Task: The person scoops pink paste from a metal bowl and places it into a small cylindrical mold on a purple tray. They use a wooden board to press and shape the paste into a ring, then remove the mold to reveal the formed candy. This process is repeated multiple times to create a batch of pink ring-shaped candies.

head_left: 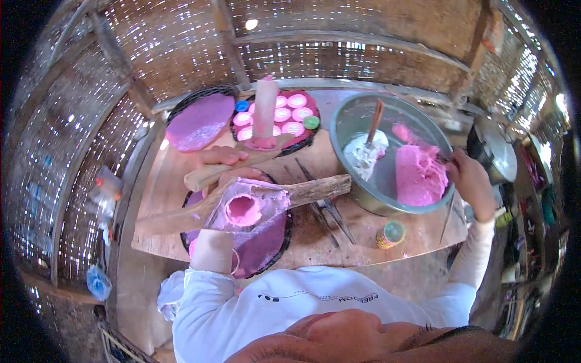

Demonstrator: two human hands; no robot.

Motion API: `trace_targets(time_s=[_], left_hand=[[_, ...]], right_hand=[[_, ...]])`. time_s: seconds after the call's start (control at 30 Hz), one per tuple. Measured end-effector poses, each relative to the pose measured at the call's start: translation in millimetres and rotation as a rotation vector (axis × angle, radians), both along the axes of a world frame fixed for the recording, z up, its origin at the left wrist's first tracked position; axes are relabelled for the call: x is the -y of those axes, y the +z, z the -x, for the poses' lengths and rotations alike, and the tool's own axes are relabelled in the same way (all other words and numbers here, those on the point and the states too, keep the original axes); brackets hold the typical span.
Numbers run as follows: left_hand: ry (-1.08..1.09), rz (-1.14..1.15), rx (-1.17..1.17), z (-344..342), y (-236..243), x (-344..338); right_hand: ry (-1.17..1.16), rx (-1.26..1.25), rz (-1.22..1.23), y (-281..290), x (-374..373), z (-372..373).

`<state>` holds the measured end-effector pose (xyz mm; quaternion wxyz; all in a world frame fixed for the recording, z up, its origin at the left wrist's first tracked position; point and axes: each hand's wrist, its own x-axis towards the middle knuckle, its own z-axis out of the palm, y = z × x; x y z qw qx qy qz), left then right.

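My left hand (223, 155) is closed round the wooden handle of a plunger (264, 112), whose pale cylinder stands upright with pink smears. Lying over the same wrist and palm is a wooden press (315, 189), wrapped in clear plastic round its middle; pink dough (243, 210) lines its round hole. My right hand (471, 184) is curled over the right rim of a large metal basin (348, 115), its fingertips beside a lump of pink dough (417, 175); the fingertips are partly hidden. White dough (364, 154) with a wooden-handled utensil (375, 121) standing in it occupies the basin's left side.
At the back, a dark-rimmed round tray (310, 142) bears several pink-and-white rounds; a pink-covered tray (200, 121) stands left of it. Another tray (257, 251) lies under my left forearm. Metal tongs (333, 218) and a small jar (391, 234) are near the table's front edge.
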<state>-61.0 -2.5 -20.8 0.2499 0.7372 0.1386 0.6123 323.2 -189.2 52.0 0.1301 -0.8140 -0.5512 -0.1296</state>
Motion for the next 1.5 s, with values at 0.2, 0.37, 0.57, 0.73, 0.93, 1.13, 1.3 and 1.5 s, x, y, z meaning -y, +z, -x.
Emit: trace_targets(time_s=[0.2, 0.37, 0.57, 0.73, 0.93, 1.13, 1.3, 1.5], left_hand=[[-0.108, -0.311, 0.179, 0.6, 14.3, -25.6], [-0.602, -0.021, 0.432, 5.0, 20.1, -28.6], [-0.69, 0.021, 0.346, 20.1, 0.9, -41.1], [-0.747, 0.402, 0.148, 19.1, 39.5, -1.0], [-0.637, 0.367, 0.183, 12.4, 35.4, 8.6], [-0.653, 0.192, 0.327, 18.2, 20.3, -11.4], [-0.73, 0.293, 0.418, 18.2, 24.0, -3.5], [-0.993, 0.511, 0.664, 10.3, 13.1, -11.6]], right_hand=[[0.478, -0.497, -0.321, -7.6, -14.4, 51.5], [0.692, -0.364, -0.231, -1.4, -35.3, 85.8], [0.79, -0.095, -0.266, 12.5, -48.3, 100.5], [0.786, 0.262, -0.132, 36.0, -73.6, 117.3], [0.904, 0.35, 0.027, 51.2, -85.8, 121.3], [0.983, 0.356, -0.044, 38.1, -90.8, 107.1], [1.075, 0.417, -0.178, 27.8, -94.0, 95.3], [1.139, 0.457, -0.276, 23.8, -96.7, 91.8]])
